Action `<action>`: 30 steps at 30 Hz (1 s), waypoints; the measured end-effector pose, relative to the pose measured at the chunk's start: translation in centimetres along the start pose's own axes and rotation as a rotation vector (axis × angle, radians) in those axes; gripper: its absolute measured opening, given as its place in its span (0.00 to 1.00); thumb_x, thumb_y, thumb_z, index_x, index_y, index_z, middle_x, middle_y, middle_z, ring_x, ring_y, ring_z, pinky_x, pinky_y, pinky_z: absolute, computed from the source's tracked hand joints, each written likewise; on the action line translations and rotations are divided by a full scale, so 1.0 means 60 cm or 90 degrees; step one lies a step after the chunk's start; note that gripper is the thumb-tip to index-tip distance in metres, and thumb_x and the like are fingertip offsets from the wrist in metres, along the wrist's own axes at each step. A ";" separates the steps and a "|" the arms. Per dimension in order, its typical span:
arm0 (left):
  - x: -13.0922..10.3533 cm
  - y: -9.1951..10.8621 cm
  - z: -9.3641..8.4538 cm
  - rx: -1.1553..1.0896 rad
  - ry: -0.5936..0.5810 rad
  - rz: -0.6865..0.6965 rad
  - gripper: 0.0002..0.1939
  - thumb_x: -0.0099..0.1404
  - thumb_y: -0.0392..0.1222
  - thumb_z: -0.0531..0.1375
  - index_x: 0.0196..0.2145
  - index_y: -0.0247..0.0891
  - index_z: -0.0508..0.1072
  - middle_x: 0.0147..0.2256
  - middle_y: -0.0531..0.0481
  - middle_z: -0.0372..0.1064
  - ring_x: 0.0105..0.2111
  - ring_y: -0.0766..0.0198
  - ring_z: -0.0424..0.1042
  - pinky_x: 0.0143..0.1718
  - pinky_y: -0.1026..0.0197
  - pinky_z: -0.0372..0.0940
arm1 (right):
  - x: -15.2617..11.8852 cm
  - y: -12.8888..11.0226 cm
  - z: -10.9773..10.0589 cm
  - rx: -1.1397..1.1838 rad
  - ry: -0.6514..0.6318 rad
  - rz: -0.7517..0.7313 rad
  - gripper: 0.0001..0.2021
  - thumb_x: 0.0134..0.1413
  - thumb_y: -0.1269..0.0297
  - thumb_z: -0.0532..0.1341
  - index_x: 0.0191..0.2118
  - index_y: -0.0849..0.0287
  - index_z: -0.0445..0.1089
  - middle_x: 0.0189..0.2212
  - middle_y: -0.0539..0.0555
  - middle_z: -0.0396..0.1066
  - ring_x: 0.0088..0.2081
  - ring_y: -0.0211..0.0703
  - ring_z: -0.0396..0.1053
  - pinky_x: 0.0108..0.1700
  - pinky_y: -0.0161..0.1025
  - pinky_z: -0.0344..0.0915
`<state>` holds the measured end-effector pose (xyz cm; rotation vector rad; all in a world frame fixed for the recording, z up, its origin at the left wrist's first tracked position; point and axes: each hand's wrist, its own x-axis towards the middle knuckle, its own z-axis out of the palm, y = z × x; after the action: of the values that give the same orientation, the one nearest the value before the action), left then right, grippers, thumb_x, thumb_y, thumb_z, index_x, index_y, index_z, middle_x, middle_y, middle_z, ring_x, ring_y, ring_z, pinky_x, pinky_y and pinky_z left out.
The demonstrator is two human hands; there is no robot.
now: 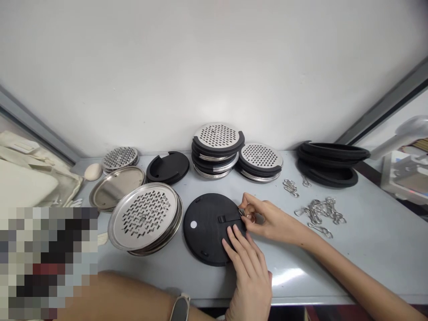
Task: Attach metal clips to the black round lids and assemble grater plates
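A round black disc [207,243] lies flat on the table, with a slot near its middle and a small white dot on its face. My left hand [250,269] rests on its lower right part, fingers stretched out. At the disc's right edge my right hand [264,218] pinches a metal wire clip [250,213] between thumb and fingers. The clip touches the disc's edge; its inner end is partly hidden. To the left, a stack of perforated metal plates [143,216] stands close to the disc. Right of my right hand lies a pile of metal wire clips [321,211].
Along the wall stand two stacks of black holders with grater plates [219,136] [261,155], a black holder [169,167] and stacked black rings [331,165]. Plain metal plates [117,185], a smaller grater stack [120,158] and a few clips [290,187] lie around. A white machine [406,178] is at right.
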<state>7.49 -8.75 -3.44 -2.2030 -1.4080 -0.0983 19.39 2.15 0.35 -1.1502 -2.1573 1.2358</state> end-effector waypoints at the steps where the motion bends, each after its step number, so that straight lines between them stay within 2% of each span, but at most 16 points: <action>1: 0.000 0.000 0.000 -0.001 0.001 -0.002 0.36 0.62 0.58 0.56 0.51 0.18 0.67 0.51 0.25 0.65 0.51 0.35 0.65 0.47 0.39 0.65 | 0.000 0.001 0.000 -0.001 0.001 0.001 0.07 0.56 0.70 0.54 0.37 0.54 0.53 0.22 0.43 0.60 0.24 0.35 0.56 0.28 0.33 0.57; 9: 0.000 -0.001 0.000 -0.017 -0.001 -0.010 0.36 0.60 0.58 0.58 0.52 0.20 0.67 0.51 0.25 0.65 0.52 0.35 0.64 0.48 0.38 0.64 | 0.000 0.014 0.002 0.035 0.003 0.021 0.05 0.57 0.68 0.55 0.32 0.56 0.55 0.22 0.44 0.61 0.24 0.34 0.57 0.30 0.33 0.57; 15: -0.001 0.001 0.002 -0.008 -0.004 -0.005 0.38 0.59 0.59 0.58 0.52 0.16 0.66 0.51 0.22 0.64 0.52 0.33 0.63 0.48 0.38 0.64 | 0.002 0.013 -0.001 0.082 -0.011 0.014 0.05 0.60 0.63 0.54 0.34 0.56 0.58 0.23 0.45 0.64 0.26 0.34 0.60 0.32 0.33 0.59; 20: -0.002 0.023 0.019 -0.050 0.026 -0.078 0.42 0.51 0.61 0.64 0.50 0.19 0.69 0.52 0.24 0.64 0.54 0.30 0.61 0.50 0.34 0.61 | 0.003 0.009 -0.015 0.052 0.016 0.020 0.08 0.59 0.58 0.57 0.36 0.56 0.61 0.23 0.46 0.65 0.26 0.36 0.62 0.32 0.35 0.61; 24: -0.002 0.030 0.025 -0.076 0.033 -0.100 0.41 0.48 0.60 0.66 0.50 0.22 0.70 0.53 0.26 0.63 0.55 0.31 0.59 0.51 0.34 0.61 | 0.004 0.004 -0.025 0.050 0.070 0.011 0.09 0.58 0.56 0.58 0.37 0.56 0.63 0.29 0.50 0.68 0.31 0.39 0.66 0.37 0.38 0.64; 27: -0.001 0.026 0.021 -0.061 0.031 -0.090 0.44 0.48 0.60 0.65 0.51 0.18 0.68 0.53 0.23 0.62 0.55 0.29 0.59 0.50 0.35 0.62 | 0.004 0.002 -0.028 0.049 0.088 -0.012 0.09 0.58 0.56 0.58 0.39 0.56 0.64 0.35 0.53 0.70 0.35 0.41 0.68 0.41 0.40 0.66; 30: -0.002 0.024 0.019 -0.047 0.031 -0.080 0.46 0.49 0.61 0.65 0.52 0.14 0.65 0.52 0.19 0.61 0.54 0.28 0.59 0.50 0.35 0.62 | 0.004 0.001 -0.029 0.040 0.093 -0.029 0.09 0.58 0.57 0.58 0.39 0.56 0.64 0.36 0.54 0.70 0.38 0.43 0.69 0.44 0.42 0.66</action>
<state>8.45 -8.79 -5.02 -2.1545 -1.5376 -0.2493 20.44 3.26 1.19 -1.1223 -2.0134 1.1537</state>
